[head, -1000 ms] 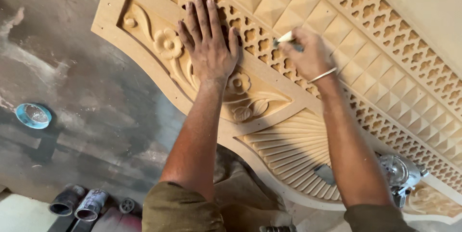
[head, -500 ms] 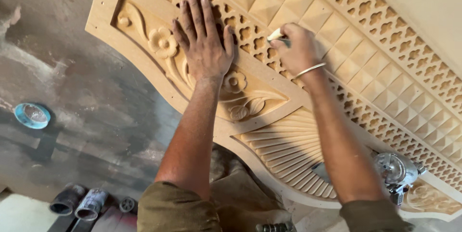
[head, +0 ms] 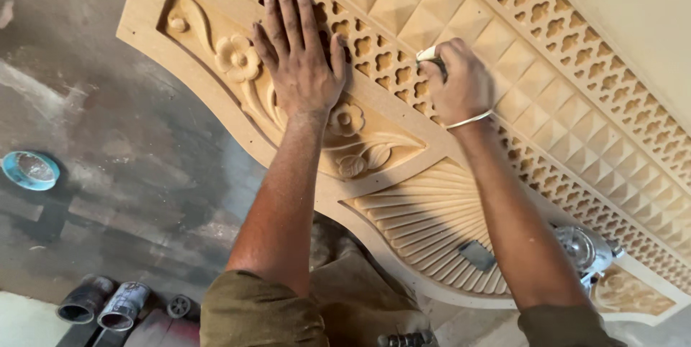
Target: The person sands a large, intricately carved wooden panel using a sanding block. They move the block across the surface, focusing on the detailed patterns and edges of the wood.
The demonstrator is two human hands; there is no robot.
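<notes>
A large carved wooden panel lies flat, with flower reliefs, lattice cut-outs, pyramid studs and a fluted fan. My left hand lies flat on it with fingers spread, over the flower carving and the edge of the lattice. My right hand is closed on a small folded piece of sandpaper, pressed against the lattice band beside the pyramid studs. A thin band circles my right wrist.
A metal power tool rests on the panel by my right forearm. A small dark square pad lies on the fluted fan. A blue round lid and two dark cans sit on the dusty floor at left.
My right hand has slid left along the lattice with the sandpaper. My left hand stays flat on the carving. The view has shifted slightly.
</notes>
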